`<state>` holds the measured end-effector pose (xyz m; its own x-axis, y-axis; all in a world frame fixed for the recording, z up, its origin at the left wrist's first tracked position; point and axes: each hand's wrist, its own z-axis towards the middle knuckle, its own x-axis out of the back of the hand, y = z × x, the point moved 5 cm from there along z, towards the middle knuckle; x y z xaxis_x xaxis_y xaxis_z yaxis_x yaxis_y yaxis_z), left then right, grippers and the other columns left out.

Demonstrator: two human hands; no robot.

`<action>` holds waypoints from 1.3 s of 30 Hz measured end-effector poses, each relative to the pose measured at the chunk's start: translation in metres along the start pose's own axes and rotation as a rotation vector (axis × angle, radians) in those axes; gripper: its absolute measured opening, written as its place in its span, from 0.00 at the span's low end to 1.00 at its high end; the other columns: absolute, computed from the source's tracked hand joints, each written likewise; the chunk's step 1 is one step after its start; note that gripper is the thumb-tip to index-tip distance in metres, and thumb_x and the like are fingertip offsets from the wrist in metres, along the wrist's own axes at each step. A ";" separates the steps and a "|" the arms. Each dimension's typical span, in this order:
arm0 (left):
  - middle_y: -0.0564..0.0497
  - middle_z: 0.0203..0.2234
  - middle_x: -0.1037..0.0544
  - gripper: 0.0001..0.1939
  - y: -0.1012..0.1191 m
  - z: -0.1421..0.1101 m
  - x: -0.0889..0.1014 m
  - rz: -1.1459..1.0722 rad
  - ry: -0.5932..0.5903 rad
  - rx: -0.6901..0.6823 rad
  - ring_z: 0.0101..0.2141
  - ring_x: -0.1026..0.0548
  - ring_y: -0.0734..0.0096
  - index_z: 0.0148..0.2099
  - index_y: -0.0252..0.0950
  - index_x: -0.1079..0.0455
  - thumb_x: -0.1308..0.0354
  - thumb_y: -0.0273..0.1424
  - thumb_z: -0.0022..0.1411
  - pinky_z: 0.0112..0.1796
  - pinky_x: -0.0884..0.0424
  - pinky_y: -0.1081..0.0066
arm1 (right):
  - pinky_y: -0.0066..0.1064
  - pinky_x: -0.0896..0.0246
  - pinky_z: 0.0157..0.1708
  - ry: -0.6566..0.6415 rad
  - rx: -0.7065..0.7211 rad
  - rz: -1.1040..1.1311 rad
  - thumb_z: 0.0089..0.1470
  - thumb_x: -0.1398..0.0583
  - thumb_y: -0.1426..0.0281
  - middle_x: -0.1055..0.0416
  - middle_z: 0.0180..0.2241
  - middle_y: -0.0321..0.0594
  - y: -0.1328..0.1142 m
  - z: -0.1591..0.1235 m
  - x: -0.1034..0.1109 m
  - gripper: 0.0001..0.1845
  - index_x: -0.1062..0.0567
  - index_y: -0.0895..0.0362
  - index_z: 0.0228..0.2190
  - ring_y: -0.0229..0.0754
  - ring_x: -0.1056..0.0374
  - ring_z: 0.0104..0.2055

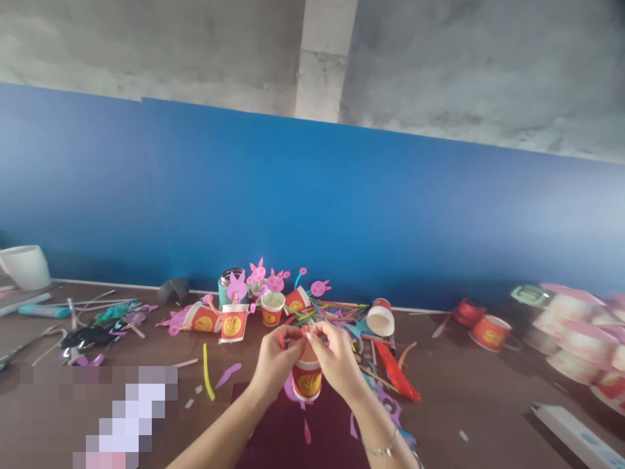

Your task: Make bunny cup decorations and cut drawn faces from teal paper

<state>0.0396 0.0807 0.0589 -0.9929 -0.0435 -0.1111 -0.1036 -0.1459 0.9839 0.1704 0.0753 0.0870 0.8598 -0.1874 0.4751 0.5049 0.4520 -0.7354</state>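
A red paper cup with a yellow emblem stands upright in front of me, its rim partly hidden behind my fingers. My left hand is closed in a pinch above the cup's left side, with a bit of red strip showing at its fingers. Over the cup's right side, my right hand pinches close to the left fingertips. A small red piece shows where the fingertips meet; its shape is too small to tell. Purple pieces lie beside and under the cup.
Behind stand cups with pink pig-face cutouts. Pipe cleaners and scraps lie around a red balloon-like piece. Lying cup, red cup, stacked bowls and white box are right; white cup is far left.
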 end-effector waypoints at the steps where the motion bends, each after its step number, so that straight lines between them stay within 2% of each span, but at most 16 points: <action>1: 0.51 0.22 0.24 0.08 0.000 0.001 0.001 -0.005 0.010 0.001 0.23 0.29 0.73 0.29 0.31 0.26 0.39 0.31 0.45 0.25 0.35 0.76 | 0.28 0.42 0.27 -0.027 -0.037 0.062 0.53 0.45 0.68 0.32 0.22 0.36 0.002 0.000 -0.001 0.10 0.32 0.57 0.22 0.39 0.36 0.26; 4: 0.51 0.21 0.24 0.09 -0.002 0.004 0.004 -0.017 0.031 0.008 0.23 0.29 0.73 0.29 0.31 0.26 0.38 0.30 0.44 0.25 0.35 0.76 | 0.25 0.44 0.24 -0.104 -0.135 0.205 0.52 0.44 0.66 0.33 0.21 0.34 0.007 0.000 -0.004 0.10 0.31 0.58 0.23 0.37 0.37 0.24; 7: 0.51 0.21 0.24 0.09 -0.004 0.005 0.005 -0.020 0.026 0.018 0.23 0.29 0.73 0.29 0.31 0.27 0.38 0.31 0.44 0.24 0.35 0.76 | 0.26 0.42 0.26 -0.092 -0.166 0.242 0.52 0.43 0.65 0.31 0.23 0.35 0.010 0.001 -0.004 0.10 0.30 0.58 0.24 0.37 0.36 0.26; 20: 0.52 0.20 0.26 0.10 -0.002 -0.002 -0.001 -0.064 0.009 0.094 0.20 0.31 0.75 0.29 0.32 0.28 0.36 0.33 0.43 0.21 0.35 0.78 | 0.28 0.39 0.26 0.064 -0.099 0.129 0.52 0.43 0.64 0.27 0.23 0.39 0.006 0.000 -0.005 0.11 0.29 0.58 0.23 0.41 0.32 0.26; 27: 0.54 0.18 0.28 0.10 -0.004 -0.002 -0.002 -0.079 -0.014 0.103 0.18 0.33 0.78 0.29 0.32 0.28 0.35 0.32 0.44 0.19 0.37 0.79 | 0.28 0.39 0.27 0.068 -0.081 0.111 0.52 0.44 0.66 0.28 0.23 0.39 0.006 0.001 -0.004 0.10 0.30 0.58 0.23 0.41 0.32 0.26; 34: 0.50 0.25 0.25 0.11 -0.007 -0.001 -0.003 -0.115 -0.036 0.139 0.21 0.30 0.76 0.31 0.31 0.29 0.35 0.32 0.44 0.22 0.34 0.77 | 0.28 0.40 0.27 0.056 -0.099 0.119 0.52 0.44 0.66 0.29 0.22 0.39 0.006 0.001 -0.005 0.11 0.30 0.58 0.22 0.41 0.33 0.26; 39: 0.52 0.22 0.26 0.12 -0.005 -0.002 -0.002 -0.083 -0.037 0.107 0.21 0.31 0.76 0.29 0.32 0.29 0.35 0.35 0.45 0.22 0.35 0.78 | 0.29 0.40 0.27 0.081 -0.102 0.123 0.51 0.44 0.67 0.28 0.22 0.39 0.008 0.001 -0.005 0.10 0.30 0.57 0.21 0.42 0.32 0.26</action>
<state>0.0426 0.0795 0.0543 -0.9820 0.0008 -0.1890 -0.1889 -0.0408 0.9811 0.1703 0.0803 0.0795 0.9170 -0.2072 0.3409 0.3968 0.3855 -0.8330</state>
